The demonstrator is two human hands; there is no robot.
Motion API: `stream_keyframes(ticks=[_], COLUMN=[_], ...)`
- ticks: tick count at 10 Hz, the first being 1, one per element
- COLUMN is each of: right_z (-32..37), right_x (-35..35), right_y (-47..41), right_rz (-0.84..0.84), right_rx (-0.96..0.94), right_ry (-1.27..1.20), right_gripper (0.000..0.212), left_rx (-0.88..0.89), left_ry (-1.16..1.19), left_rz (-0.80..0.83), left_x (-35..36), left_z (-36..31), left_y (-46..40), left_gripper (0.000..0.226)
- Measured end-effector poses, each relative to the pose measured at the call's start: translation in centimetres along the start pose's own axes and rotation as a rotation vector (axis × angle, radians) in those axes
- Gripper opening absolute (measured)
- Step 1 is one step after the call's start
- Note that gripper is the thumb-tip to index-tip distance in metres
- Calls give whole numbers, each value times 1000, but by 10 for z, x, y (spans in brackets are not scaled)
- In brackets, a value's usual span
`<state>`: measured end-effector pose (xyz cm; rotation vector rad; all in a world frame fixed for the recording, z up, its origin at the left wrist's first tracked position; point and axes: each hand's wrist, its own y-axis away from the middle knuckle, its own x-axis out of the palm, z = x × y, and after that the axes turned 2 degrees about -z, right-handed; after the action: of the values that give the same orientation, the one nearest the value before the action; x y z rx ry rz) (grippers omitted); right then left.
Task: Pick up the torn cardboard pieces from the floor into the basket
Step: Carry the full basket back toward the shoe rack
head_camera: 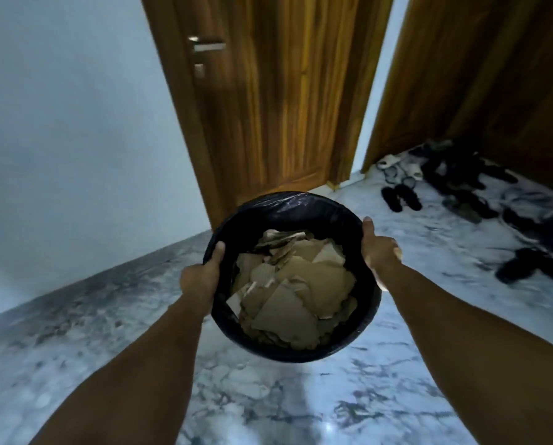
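Observation:
A round basket (pixel 288 207) lined with a black plastic bag is held up off the floor in the middle of the view. Several torn brown cardboard pieces (pixel 297 284) fill its inside. My left hand (pixel 203 277) grips the rim on the left side, thumb hooked over the edge. My right hand (pixel 379 248) clasps the rim on the right side, thumb pointing up. No cardboard shows on the floor around the basket.
A marble floor (pixel 268 396) spreads below. A closed wooden door (pixel 268 97) with a metal handle (pixel 209 46) stands ahead, a white wall (pixel 69 123) to the left. Several dark sandals and shoes (pixel 461 187) lie on the floor at the right, before another wooden panel (pixel 477 75).

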<state>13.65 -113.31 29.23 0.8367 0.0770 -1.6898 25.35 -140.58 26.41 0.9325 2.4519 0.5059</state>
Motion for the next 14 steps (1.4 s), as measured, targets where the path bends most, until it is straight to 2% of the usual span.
stream_keyframes(ticks=[1,2,3,4,5,7,8,9,10,11,12,13,14], right_z=[-13,-26,-41,-54,-64,-91,-109,-133,-161,-192,-226,-264,-299], right_x=[-49,-89,-129,-162,-188,-244,-277,-313,-354,-405,-460,-514,-564], right_y=[-34,-69,-107,-141,-174,-234,-257,-270,-282,-295,-302,-305,-308], right_rz=[-56,-91,-150,-208,-240,-362,-405,-466,-556,-559,-576,-606,-664], right_rx=[96,140,190,224,265,342,387,441,505,557,554,616,601], right_ry=[-104,-150,-156,-152,-152,-213,-208,-261,-280,-262,-277,-237,-228], right_gripper=[90,91,94,95,98,97,95,89,82,69,55,51,49], left_rx=[-64,-62,-107,-71,72,75,134,199,194,204,263,335,348], left_ry=[160,89,41,5,-104,-250,-290,-360,-397,-414,-483,-570,-644], left_rz=[78,163,211,291,295,357,384,482,537,586,686,691,741], left_x=[68,140,216,266,308,422,477,530,580,631,681,730,788], left_z=[-7,9,15,-28,-69,-95,-108,-108,-106,-96,-87,-79,-54], left_y=[-20,-79,-111,-42,19,28,50,70,105,144,191,243,284], left_gripper=[112,94,118,110,76,98,85,60,62,80,68,59,56])
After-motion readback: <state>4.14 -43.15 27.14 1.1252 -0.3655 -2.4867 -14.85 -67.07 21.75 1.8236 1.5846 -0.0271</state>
